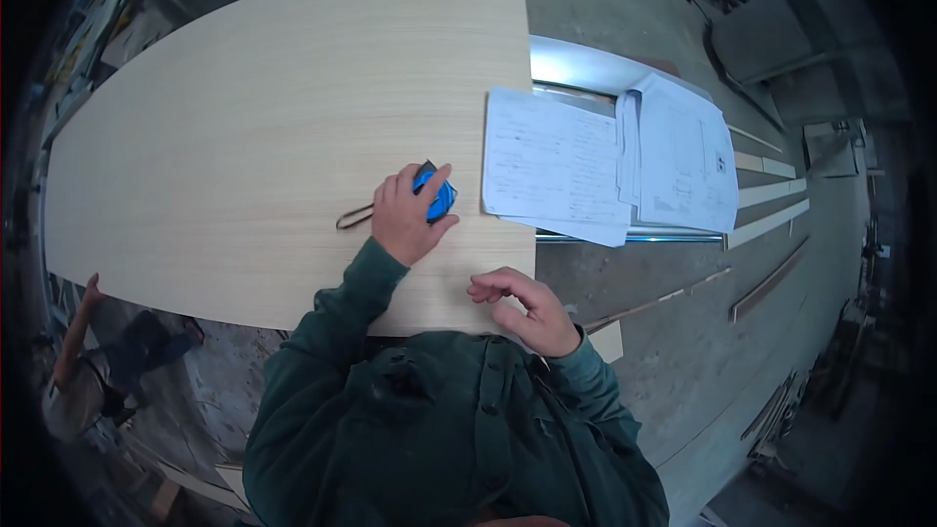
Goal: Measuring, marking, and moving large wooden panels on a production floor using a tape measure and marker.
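My left hand is closed over a blue and black tape measure that rests on a large pale wood-grain board. A dark wrist strap loops out from under that hand onto the board. My right hand hovers at the board's near right edge. Its fingers are slightly bent and apart from the thumb, and nothing is in them. To the right of the tape measure lie written paper sheets, partly over the board's right edge.
Another stack of papers lies beside the sheets, on a support with a shiny metal rail. Wood strips are at the right, low by the floor. A co-worker stands at the far left, one hand at the board's edge.
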A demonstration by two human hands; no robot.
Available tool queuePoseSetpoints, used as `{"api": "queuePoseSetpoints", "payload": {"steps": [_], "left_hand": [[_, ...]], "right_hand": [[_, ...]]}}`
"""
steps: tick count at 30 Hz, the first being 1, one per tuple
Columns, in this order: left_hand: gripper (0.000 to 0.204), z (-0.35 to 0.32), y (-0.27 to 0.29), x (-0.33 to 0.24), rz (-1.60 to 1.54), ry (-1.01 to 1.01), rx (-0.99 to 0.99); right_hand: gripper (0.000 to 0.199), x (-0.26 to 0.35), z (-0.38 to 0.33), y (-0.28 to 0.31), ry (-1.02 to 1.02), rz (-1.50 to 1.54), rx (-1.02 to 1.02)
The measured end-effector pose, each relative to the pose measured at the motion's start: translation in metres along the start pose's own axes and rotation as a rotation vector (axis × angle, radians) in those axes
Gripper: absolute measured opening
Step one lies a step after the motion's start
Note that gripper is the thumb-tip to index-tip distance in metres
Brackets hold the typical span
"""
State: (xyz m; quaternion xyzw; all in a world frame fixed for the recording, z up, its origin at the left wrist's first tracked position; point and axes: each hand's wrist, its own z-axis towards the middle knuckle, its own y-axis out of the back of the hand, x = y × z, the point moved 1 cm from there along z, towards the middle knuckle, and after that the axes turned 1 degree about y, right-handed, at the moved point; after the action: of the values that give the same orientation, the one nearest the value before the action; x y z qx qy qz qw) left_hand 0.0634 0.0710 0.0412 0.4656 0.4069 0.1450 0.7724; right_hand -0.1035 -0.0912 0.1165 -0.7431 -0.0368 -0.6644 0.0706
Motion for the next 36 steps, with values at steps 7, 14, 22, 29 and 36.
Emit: {"api": "queuePoseSetpoints", "payload": {"steps": [7,14,22,29,36], "left_hand": [[0.071,-0.008,-0.005,-0.049,-0.842,0.297,0.093],[0.079,-0.027,-0.061,-0.183,-1.432,0.391,0.309],[0.077,0.007,-0.083,-0.202,-0.459,0.146,0.163],[0.087,0.026,-0.095,-0.120,0.135,0.613,-0.161],[0.072,0.033,-0.100,-0.064,-0.279,0.824,-0.086]], "right_hand": [[0.047,-0.034,-0.020,0.047,-0.051,-0.062,-0.123],[0.092,-0.043,-0.050,0.089,0.185,-0.199,-0.357],[0.086,-0.036,-0.112,0.197,0.151,-0.203,-0.319],[0.085,-0.054,-0.119,0.314,0.167,-0.917,-0.743],[0.087,-0.108,-0.106,0.354,-0.043,-1.204,-0.826]]}}
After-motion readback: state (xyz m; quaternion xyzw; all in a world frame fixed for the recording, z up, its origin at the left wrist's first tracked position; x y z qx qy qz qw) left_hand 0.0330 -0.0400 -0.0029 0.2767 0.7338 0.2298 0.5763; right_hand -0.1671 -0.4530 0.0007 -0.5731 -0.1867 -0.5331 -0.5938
